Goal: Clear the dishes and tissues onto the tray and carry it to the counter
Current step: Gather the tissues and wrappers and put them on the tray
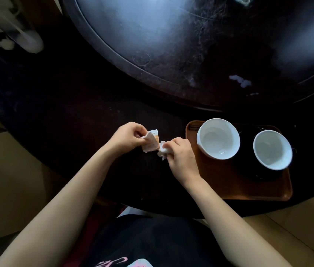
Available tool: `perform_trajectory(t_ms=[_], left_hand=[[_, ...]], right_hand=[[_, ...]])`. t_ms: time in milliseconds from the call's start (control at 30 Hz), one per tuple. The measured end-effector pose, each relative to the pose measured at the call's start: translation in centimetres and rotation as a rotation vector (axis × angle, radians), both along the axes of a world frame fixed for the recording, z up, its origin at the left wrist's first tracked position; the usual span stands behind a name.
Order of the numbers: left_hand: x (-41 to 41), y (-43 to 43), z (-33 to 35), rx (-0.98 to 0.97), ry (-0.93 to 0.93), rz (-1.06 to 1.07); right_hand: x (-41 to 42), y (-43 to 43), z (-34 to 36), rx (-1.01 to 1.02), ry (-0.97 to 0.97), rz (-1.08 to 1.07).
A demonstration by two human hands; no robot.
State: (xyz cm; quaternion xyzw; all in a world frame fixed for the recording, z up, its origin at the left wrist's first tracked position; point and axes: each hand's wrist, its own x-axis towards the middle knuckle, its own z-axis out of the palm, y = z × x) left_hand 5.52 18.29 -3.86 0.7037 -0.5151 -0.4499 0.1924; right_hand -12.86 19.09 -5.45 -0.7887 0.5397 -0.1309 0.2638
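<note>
A brown tray [229,182] lies on the dark round table at the right, near the front edge. Two white bowls stand on it: one [218,138] at its left end, the other [272,150] to the right on a dark saucer. Just left of the tray, my left hand [127,136] pinches a white and orange tissue wrapper [151,141]. Beside it, my right hand [179,155] is closed on a crumpled white tissue [162,150]. The two hands are close together above the table.
A large dark turntable [191,45] fills the middle of the table [65,112], with white scraps [241,80] near its right rim. Another white crumpled piece [6,44] lies at the far left by a pale blurred object. Beige floor shows below the table edge.
</note>
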Motion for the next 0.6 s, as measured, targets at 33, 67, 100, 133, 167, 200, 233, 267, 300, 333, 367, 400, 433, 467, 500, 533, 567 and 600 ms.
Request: perform_trajectory(t_ms=[33,67,100,133,167,200,233,267,300,333,367,400,433,467,500,533,567,600], left_hand=[[-0.5,-0.2,-0.4,-0.038,-0.051,-0.04],[-0.8,-0.3,-0.7,-0.071,-0.088,-0.07],[-1.0,-0.4,-1.0,-0.094,-0.118,-0.094],[-1.2,-0.5,-1.2,-0.118,-0.14,-0.121],[-1.3,-0.5,-1.3,-0.13,-0.157,-0.149],[-1.5,-0.5,-1.3,-0.131,-0.164,-0.174],[-1.6,-0.5,-1.4,-0.114,-0.166,-0.194],[-1.9,-0.5,-1.4,-0.088,-0.172,-0.213],[-2.0,-0.5,-1.4,-0.064,-0.186,-0.231],[-2.2,-0.6,-1.3,-0.05,-0.201,-0.245],[-2.3,-0.7,-1.2,-0.042,-0.211,-0.25],[-2.5,-0.9,-1.0,-0.041,-0.218,-0.255],[-2.6,-1.0,-0.8,-0.036,-0.227,-0.26],[-2.6,-1.0,-0.7,-0.029,-0.232,-0.265],[-2.6,-1.0,-0.6,-0.019,-0.234,-0.27],[-2.6,-1.0,-0.5,-0.012,-0.235,-0.275],[-2.6,-0.9,-0.5,-0.006,-0.235,-0.273],[-2.6,-0.8,-0.6,-0.004,-0.232,-0.257]], right_hand=[[-0.1,0.1,0.0,0.0,-0.003,-0.001],[-0.2,0.2,0.1,-0.001,-0.005,-0.002],[-0.4,0.3,0.1,-0.001,-0.007,-0.002],[-0.5,0.4,0.1,0.001,-0.011,-0.001],[-0.7,0.6,0.2,0.006,-0.018,-0.001],[-0.9,0.7,0.2,0.014,-0.025,-0.002],[-1.1,0.8,0.2,0.024,-0.03,-0.004],[-1.2,0.9,0.2,0.031,-0.033,-0.006],[-1.4,1.0,0.3,0.036,-0.036,-0.008],[-1.5,1.0,0.3,0.039,-0.038,-0.01],[-1.7,1.1,0.4,0.042,-0.044,-0.013],[-1.8,1.1,0.5,0.044,-0.053,-0.02],[-1.9,1.1,0.6,0.049,-0.065,-0.032],[-2.1,1.1,0.9,0.06,-0.077,-0.047],[-2.3,1.2,1.2,0.073,-0.092,-0.064],[-2.6,1.2,1.5,0.087,-0.109,-0.08],[-2.9,1.4,1.8,0.101,-0.128,-0.097],[-3.3,1.5,2.2,0.112,-0.146,-0.115]])
